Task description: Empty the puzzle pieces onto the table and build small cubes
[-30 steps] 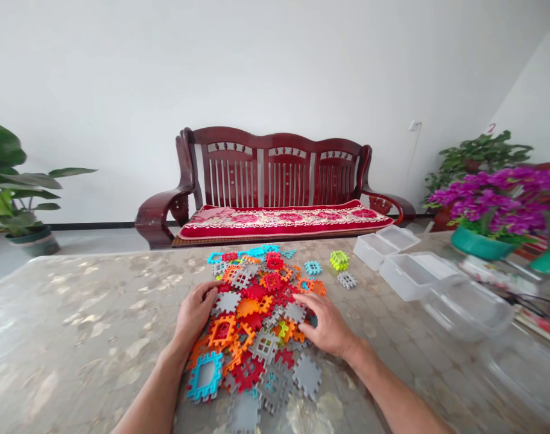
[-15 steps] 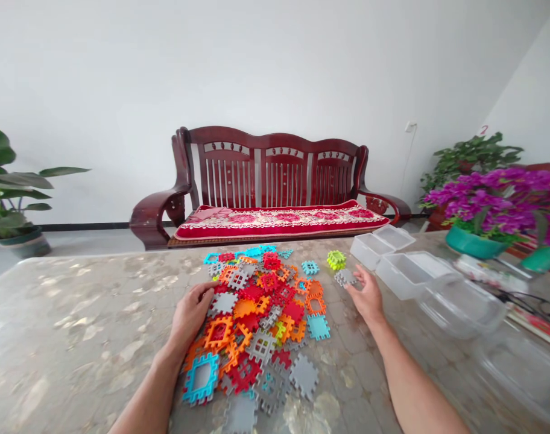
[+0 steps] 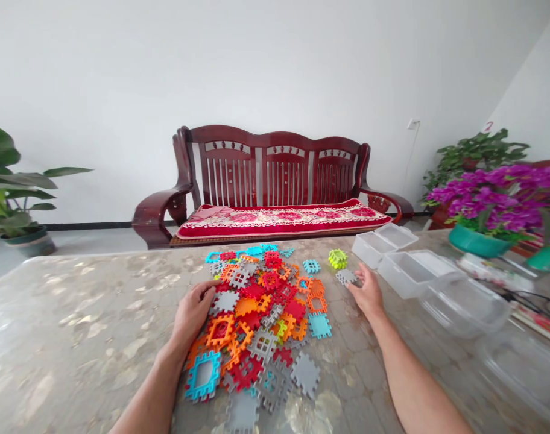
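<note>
A heap of interlocking plastic tiles [image 3: 246,307] in red, orange, grey and blue spreads across the middle of the table, several with window or frame cut-outs. My left hand [image 3: 196,307] rests at the heap's left edge, its fingers reaching onto the tiles beside a grey tile [image 3: 225,301]; the fingertips are partly hidden. To the right of the heap, my right hand [image 3: 368,291] has thumb and fingers at the right edge of a grey notched tile [image 3: 345,277], pinching it low over the table. Just beyond lies a small yellow-green stack of tiles [image 3: 338,259].
Clear plastic boxes [image 3: 404,277] with lids stand along the right of the patterned table [image 3: 98,313]. Behind them are a teal pot [image 3: 478,241] with purple flowers and some cables [image 3: 537,301]. A wooden bench [image 3: 275,175] stands past the far edge.
The whole view has shifted slightly. Both hands and the tiles keep nearly the same places relative to each other.
</note>
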`<state>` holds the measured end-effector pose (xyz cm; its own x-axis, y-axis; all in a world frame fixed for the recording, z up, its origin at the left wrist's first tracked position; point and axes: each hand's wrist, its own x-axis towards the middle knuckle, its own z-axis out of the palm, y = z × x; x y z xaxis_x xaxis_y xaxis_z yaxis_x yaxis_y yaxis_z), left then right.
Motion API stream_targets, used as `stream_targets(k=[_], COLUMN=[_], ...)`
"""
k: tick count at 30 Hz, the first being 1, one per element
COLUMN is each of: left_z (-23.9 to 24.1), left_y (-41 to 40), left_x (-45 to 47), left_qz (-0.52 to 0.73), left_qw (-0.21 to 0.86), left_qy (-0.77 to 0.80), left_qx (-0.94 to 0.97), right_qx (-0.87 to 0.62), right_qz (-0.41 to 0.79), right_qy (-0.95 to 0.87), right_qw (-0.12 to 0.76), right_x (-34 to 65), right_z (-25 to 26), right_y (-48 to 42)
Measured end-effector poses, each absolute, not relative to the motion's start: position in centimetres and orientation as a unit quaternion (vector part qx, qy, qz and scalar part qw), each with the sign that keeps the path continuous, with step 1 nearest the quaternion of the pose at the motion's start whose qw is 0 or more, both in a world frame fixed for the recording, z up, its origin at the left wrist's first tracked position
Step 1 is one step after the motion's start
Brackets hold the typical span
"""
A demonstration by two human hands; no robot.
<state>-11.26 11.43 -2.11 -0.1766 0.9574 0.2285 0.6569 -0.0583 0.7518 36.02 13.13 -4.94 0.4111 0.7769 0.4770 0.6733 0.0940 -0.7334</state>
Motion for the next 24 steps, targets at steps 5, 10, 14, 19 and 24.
stream_targets(k=[5,10,14,19,24], left_z=[-2.1,-2.0,-2.2,-2.2,-2.0], left_y=[11.4,11.5,11.5,11.5,11.5], left_x=[-11.3,-11.2,-11.2,-11.2,-11.1], left_qz=[0.395,0.389,0.386,0.391,0.392], left_qw=[0.179,0.175,0.174,0.173,0.177], left_qy=[0.655,0.659,0.661,0.66,0.662], left_qx=[0.619,0.62,0.619,0.618,0.614], right_qx=[-0.683,-0.637,-0.591,-0.61,-0.646], right_qz=[0.026,-0.063,-0.03,0.046,0.031], right_qy=[-0.552,-0.611,-0.668,-0.688,-0.686], right_qw=[0.478,0.465,0.452,0.39,0.333], right_x=[36.0,35.0,32.2,28.5,26.8], right_z=[-4.6,-3.4,-2.5,-2.3,-2.2], right_y=[12.9,11.9,10.9,10.2,10.2])
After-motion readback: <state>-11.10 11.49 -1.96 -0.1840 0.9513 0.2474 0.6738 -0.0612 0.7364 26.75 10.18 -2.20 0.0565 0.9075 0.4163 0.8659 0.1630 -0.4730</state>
